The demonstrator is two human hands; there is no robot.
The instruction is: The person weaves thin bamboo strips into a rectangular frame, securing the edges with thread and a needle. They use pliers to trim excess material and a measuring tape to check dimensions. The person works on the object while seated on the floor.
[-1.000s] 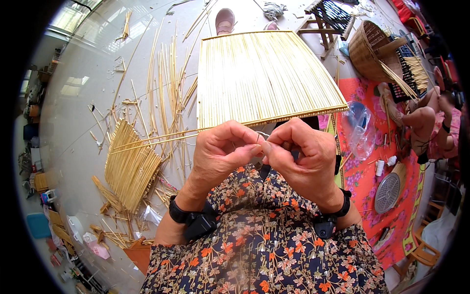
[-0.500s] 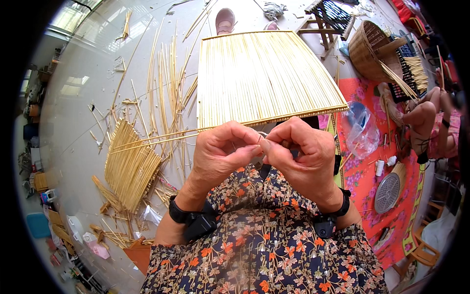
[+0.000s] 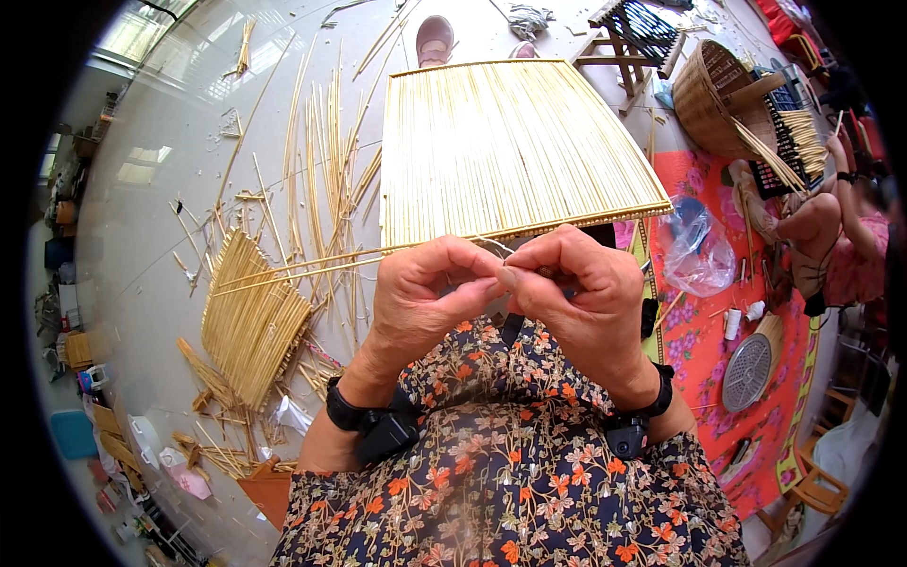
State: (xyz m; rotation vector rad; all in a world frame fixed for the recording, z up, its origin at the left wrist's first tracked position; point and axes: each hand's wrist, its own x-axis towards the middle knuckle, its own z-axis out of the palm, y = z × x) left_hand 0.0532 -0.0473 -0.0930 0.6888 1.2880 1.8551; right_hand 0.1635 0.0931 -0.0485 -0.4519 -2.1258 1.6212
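My left hand (image 3: 420, 312) and my right hand (image 3: 581, 307) meet above my floral-clad lap, thumbs and forefingers pinched together on a thin white string (image 3: 487, 243); the tips partly hide what lies between them. Just beyond them is a large pale panel of parallel sticks (image 3: 510, 142) with a bound edge. Thin sticks (image 3: 312, 265) run leftward from beside my hands, over a smaller fan-shaped stick panel (image 3: 250, 331) on the floor.
Loose sticks lie on the pale tiled floor (image 3: 161, 265). At right, a red flowered mat (image 3: 699, 369) holds a plastic bag (image 3: 697, 255), spools and a metal disc (image 3: 746, 373). A wicker basket (image 3: 709, 94), wooden stool (image 3: 624, 47) and seated person (image 3: 846, 246) are beyond.
My fingertips have shifted slightly and closed more over the string, hiding the gap between them. The person at right has raised an arm toward the sticks beside the basket.
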